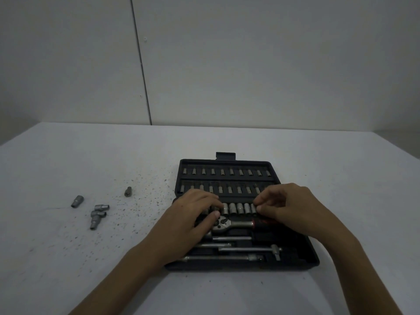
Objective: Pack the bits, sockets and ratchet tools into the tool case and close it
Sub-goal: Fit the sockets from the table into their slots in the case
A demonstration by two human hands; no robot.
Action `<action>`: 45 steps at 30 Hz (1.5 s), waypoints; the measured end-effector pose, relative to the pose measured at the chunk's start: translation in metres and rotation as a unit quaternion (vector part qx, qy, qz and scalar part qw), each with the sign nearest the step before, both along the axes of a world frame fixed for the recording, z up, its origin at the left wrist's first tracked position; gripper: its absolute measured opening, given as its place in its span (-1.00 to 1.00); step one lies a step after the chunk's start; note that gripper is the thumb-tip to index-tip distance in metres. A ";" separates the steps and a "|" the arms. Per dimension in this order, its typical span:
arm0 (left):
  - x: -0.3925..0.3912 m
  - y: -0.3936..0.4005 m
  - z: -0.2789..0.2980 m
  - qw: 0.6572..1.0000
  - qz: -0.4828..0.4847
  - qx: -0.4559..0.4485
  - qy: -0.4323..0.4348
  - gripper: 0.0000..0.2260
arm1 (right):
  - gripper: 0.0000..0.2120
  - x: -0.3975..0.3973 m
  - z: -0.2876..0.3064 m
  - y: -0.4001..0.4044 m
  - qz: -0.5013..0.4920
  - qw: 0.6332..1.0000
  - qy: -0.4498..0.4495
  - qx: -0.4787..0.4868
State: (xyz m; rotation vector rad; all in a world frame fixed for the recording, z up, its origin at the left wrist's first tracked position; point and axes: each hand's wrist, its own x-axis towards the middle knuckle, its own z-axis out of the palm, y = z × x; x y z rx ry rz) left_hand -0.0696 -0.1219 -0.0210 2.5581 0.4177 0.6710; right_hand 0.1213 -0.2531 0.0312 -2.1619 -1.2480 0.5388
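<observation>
A black plastic tool case [293,226] lies open and flat on the pale grey worktop [227,292], its latch tab [225,155] pointing away from the person. Its far half carries two rows of short bits [227,172], each standing in its own slot, silver ends showing. Nearer, a row of chrome sockets [238,208] stands side by side, stepping down in width toward the right. Below them lies the ratchet [236,223], with a round chrome head and a dark handle marked in red, and below that several chrome extension bars [236,238] and a sliding T-bar [250,249] sit in moulded recesses. The left hand [193,220] rests over the left end of the socket row and the ratchet head, its fingers bent downward onto the parts; whether its grip closes on one of them cannot be told. The right hand [288,206] hovers at the right end of the socket row, its thumb and forefinger pinching a small socket there. Well to the left of the case, loose on the worktop, lie a single socket [77,201], a smaller adapter [128,191] and a cluster of chrome joint pieces [98,215], among a scatter of dark specks [136,208].
</observation>
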 end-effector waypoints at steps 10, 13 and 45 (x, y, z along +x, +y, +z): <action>0.000 -0.001 0.002 1.000 -0.001 0.001 -0.001 -0.63 | -0.93 -0.001 -0.002 0.000 0.045 0.998 -0.019 0.026; 0.000 -0.002 0.002 1.000 -0.001 0.003 0.001 -0.63 | -0.93 -0.001 -0.003 0.000 0.050 0.998 -0.028 0.030; -0.014 -0.001 0.004 0.996 0.077 0.036 -0.027 -0.81 | -0.86 -0.040 -0.008 0.019 0.089 0.985 -0.125 0.082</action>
